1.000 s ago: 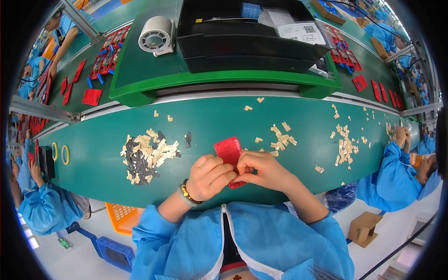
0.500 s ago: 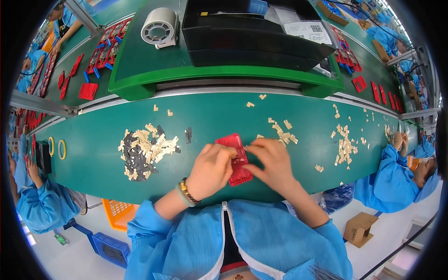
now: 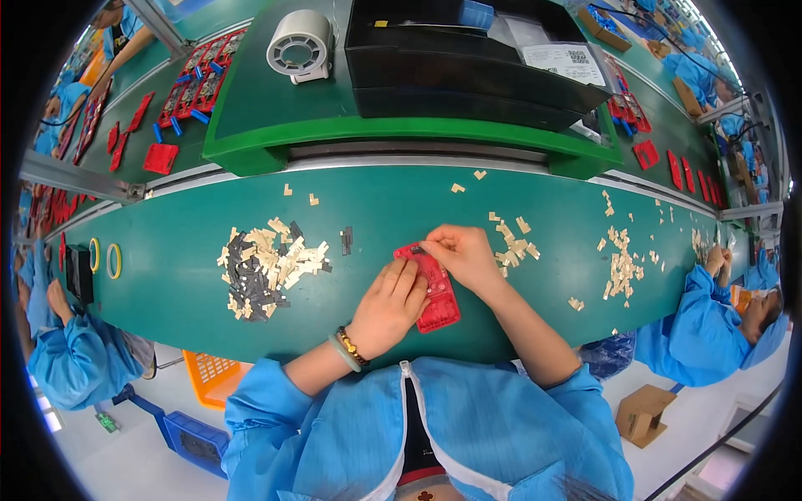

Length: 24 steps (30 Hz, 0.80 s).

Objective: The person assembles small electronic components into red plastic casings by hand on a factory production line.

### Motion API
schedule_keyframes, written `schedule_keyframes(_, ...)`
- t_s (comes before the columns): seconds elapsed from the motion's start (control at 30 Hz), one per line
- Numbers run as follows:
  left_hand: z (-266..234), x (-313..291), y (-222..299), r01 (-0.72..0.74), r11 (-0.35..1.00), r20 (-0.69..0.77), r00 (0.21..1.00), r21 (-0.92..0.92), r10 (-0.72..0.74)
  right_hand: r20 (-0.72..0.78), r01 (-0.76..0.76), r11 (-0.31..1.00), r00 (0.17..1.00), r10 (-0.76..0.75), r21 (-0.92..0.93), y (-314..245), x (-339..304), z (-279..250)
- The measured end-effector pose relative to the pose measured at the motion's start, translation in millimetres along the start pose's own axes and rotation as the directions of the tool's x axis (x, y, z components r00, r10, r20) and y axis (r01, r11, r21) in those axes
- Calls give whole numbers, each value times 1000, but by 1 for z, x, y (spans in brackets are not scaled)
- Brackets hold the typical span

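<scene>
A red plastic housing (image 3: 440, 311) lies slightly tilted on the green bench in front of me, with small round features along its middle. My left hand (image 3: 388, 305) rests over its left side, fingers side by side and holding it against the bench. At the housing's far end my right hand (image 3: 455, 250) pinches thumb and forefinger together. A small dark piece (image 3: 418, 249) shows at those fingertips, on the housing's far edge; its exact shape is too small to tell. To the left sits a heap of cream and dark grey strips (image 3: 267, 267). Several cream L-shaped pieces (image 3: 515, 246) lie just right of my right hand.
A green raised shelf (image 3: 401, 138) spans the far side, bearing a white fan (image 3: 299, 48) and a black bin (image 3: 468, 79). More cream pieces (image 3: 622, 263) lie farther right. Two tape rings (image 3: 114, 261) stand at left. Co-workers in blue sit at both sides.
My left hand has flattened from a curled grip onto the housing. My right hand has moved up to the housing's far end and closed into a pinch. The view has shifted slightly.
</scene>
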<state>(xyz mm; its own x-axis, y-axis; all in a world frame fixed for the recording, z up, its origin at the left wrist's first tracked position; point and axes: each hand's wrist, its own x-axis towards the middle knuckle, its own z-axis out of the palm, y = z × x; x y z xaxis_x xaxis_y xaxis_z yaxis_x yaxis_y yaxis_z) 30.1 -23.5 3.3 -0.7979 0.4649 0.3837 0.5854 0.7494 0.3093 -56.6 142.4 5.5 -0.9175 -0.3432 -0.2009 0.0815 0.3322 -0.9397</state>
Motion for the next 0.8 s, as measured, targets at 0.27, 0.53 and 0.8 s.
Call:
schedule_keyframes(0.27, 2, -1, 1, 18, 1000, 15, 1000, -7, -18, -39, 32, 987, 999, -38, -155, 0, 0, 8)
schedule_keyframes(0.53, -8, 8, -1, 80, 993, 28, 997, -81, -78, 22, 329, 676, 907, -420, -659, -8, -9, 11)
schedule_keyframes(0.8, -5, 21, -5, 65, 991, 42, 997, -115, -60, 43, 408, 465, 786, -616, -786, 1, -33, 1)
